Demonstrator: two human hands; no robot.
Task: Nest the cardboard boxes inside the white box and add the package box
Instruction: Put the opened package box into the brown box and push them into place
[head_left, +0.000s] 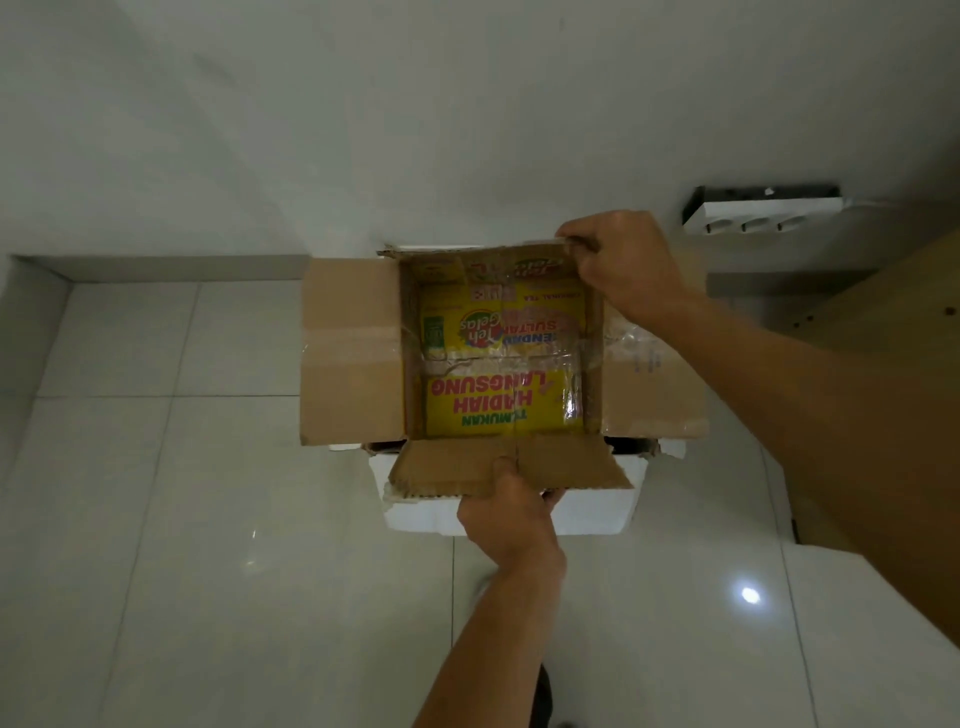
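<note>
An open brown cardboard box (353, 353) sits in or over the white box (597, 512) on the tiled floor, its four flaps spread outward. Its inside is yellow print with red and green lettering (501, 400), crossed by clear tape. My left hand (511, 512) pinches the near flap at its middle. My right hand (626, 265) grips the far flap at its right end. Only the white box's near wall and a far sliver show around the cardboard. No separate package box is in view.
A white power strip (753, 218) lies by the wall at the back right. A light wooden panel (893, 301) stands at the right. A low grey ledge (156, 267) runs along the wall on the left. Glossy white floor tiles (208, 519) spread around.
</note>
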